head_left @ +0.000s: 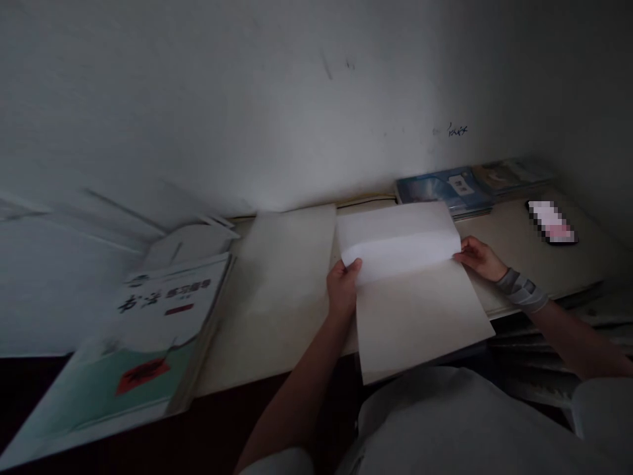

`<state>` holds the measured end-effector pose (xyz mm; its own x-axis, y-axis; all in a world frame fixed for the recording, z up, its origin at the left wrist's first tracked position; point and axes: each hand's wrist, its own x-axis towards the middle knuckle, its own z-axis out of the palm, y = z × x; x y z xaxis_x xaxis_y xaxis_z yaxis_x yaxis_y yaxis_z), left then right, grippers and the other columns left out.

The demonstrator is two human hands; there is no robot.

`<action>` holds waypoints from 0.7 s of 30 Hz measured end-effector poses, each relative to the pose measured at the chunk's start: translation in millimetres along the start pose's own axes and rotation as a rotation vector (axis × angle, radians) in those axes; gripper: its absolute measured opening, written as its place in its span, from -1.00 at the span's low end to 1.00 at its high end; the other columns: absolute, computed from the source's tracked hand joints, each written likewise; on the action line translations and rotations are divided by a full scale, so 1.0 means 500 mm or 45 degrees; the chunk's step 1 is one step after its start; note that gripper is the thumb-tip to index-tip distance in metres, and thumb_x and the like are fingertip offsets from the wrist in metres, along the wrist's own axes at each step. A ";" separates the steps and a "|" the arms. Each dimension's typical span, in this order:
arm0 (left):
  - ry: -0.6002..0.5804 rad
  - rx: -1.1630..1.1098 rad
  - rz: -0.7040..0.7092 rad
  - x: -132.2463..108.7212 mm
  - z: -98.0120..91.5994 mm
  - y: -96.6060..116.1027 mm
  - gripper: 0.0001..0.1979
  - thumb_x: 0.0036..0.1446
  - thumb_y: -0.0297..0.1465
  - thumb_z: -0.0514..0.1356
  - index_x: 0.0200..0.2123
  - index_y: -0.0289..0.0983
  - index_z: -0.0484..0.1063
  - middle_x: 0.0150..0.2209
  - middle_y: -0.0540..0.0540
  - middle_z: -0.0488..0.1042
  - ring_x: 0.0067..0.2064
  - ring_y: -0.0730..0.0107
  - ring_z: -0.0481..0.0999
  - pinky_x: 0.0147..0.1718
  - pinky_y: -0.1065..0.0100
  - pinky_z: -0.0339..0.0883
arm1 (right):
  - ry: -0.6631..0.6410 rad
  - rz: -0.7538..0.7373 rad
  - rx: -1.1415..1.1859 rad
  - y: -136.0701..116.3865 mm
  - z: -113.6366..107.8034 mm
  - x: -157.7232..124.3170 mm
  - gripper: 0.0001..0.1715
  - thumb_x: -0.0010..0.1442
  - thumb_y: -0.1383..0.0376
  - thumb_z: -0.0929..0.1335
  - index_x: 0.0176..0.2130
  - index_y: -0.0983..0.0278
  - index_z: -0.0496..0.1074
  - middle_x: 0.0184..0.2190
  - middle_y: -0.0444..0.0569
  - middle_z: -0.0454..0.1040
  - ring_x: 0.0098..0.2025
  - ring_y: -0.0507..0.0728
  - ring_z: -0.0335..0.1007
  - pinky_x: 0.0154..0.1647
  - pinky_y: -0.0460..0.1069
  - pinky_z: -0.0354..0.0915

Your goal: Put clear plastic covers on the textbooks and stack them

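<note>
A white sheet of paper point(410, 290) lies on the desk point(277, 310) in front of me, its far part curled over toward me in a fold point(400, 247). My left hand point(343, 287) pinches the left end of the folded edge. My right hand point(481, 258) grips the right end of the same edge, fingers closed on the paper. A grey band point(521, 290) wraps my right wrist. The near part of the sheet hangs over the desk's front edge above my lap.
A second pale sheet point(291, 264) lies left of the paper. Books with red labels point(153, 330) are stacked at the left, more papers behind them. Blue booklets point(448, 188) rest against the wall at the back right, a dark phone point(551, 222) beside them.
</note>
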<state>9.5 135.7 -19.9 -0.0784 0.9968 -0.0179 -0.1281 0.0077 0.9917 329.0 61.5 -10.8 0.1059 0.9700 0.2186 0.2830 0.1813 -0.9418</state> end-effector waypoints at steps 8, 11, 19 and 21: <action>-0.063 -0.139 0.060 0.024 0.009 0.005 -0.67 -0.16 -0.19 0.36 -0.35 -0.29 0.50 -0.43 0.00 0.51 -0.41 0.44 0.45 -0.38 0.40 0.32 | 0.202 -0.090 -0.016 -0.012 0.016 0.031 -0.57 0.01 -0.02 0.43 -0.44 0.19 0.21 -0.58 -0.25 0.21 -0.56 -0.03 0.10 -0.54 -0.08 0.10; -0.147 -0.011 0.071 0.050 0.006 0.016 -0.66 -0.18 -0.19 0.37 -0.35 -0.30 0.52 -0.43 -0.02 0.52 -0.39 0.39 0.47 -0.34 0.35 0.34 | 0.176 -0.086 -0.048 0.012 0.011 0.067 -0.53 -0.06 -0.06 0.44 -0.49 0.19 0.20 -0.60 -0.25 0.21 -0.55 0.00 0.14 -0.52 -0.07 0.16; -0.599 0.682 0.415 0.035 -0.098 0.018 -0.73 -0.04 -0.15 0.31 -0.37 -0.23 0.58 -0.31 -0.12 0.60 -0.22 0.21 0.55 -0.14 0.17 0.42 | -0.210 -0.370 -0.503 0.039 -0.047 0.042 -0.70 0.16 0.03 0.33 -0.35 0.20 0.48 -0.32 -0.02 0.54 -0.23 0.19 0.45 -0.14 0.14 0.39; -0.807 0.838 0.720 0.019 -0.122 0.005 -0.74 0.14 -0.18 0.19 -0.30 -0.21 0.59 -0.24 -0.16 0.61 -0.13 0.22 0.55 -0.06 0.16 0.39 | -0.348 -0.526 -0.696 0.036 -0.066 0.025 -0.71 0.25 0.14 0.26 -0.29 0.20 0.52 -0.20 0.03 0.55 -0.12 0.19 0.46 -0.07 0.14 0.37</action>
<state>-52.0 140.1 -25.3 0.5918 0.7276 0.3470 0.3382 -0.6149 0.7124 366.7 71.5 -16.4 -0.3334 0.8586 0.3894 0.6906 0.5035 -0.5191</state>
